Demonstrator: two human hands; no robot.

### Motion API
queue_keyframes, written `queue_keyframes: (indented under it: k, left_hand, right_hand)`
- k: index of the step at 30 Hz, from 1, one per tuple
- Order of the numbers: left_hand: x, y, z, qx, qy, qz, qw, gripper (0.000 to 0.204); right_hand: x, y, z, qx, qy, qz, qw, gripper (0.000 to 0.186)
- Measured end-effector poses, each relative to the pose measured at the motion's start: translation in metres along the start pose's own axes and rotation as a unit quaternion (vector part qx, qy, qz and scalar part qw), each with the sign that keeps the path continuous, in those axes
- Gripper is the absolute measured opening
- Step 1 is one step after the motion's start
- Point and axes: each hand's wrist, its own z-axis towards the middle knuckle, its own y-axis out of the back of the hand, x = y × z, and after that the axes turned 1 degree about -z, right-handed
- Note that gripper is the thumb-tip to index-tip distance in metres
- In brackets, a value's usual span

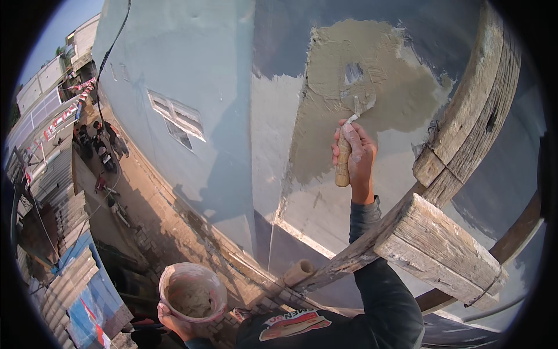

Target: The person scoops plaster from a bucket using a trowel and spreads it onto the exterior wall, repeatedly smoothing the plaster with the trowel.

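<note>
My right hand [362, 156] is closed round the wooden handle of a trowel [343, 166]. Its small metal blade lies against a patch of wet grey-brown mortar [334, 58] spread on the wall. A darker, bare-looking spot shows inside the patch just above the blade. Low on the left, my left hand [173, 321] grips the side of a pinkish-white bucket [220, 295]. Grey mortar [195, 299] sits in the bucket, which is tilted so that its mouth shows. Some of the left fingers are hidden behind the bucket.
Weathered timber beams [442, 250], tied with wire, cross close by my right arm. A bamboo pole end [299, 271] juts out beneath them. Far below runs a brick-paved alley [157, 215] with parked motorbikes [106, 158], a person, and corrugated roofs [55, 186]. A cable hangs at the upper left.
</note>
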Motion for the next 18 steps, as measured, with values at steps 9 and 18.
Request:
queue_keyframes:
  k: [9, 18]
  left_hand:
    - [0.032, 0.039, 0.013, 0.002, -0.026, 0.037, 0.999, 0.029]
    - [0.029, 0.037, -0.002, -0.067, -0.022, 0.055, 0.996, 0.018]
  right_hand:
    - [0.004, 0.005, -0.015, 0.013, 0.087, -0.047, 0.995, 0.026]
    - [-0.064, -0.044, 0.031, 0.078, 0.034, 0.105, 0.991, 0.026]
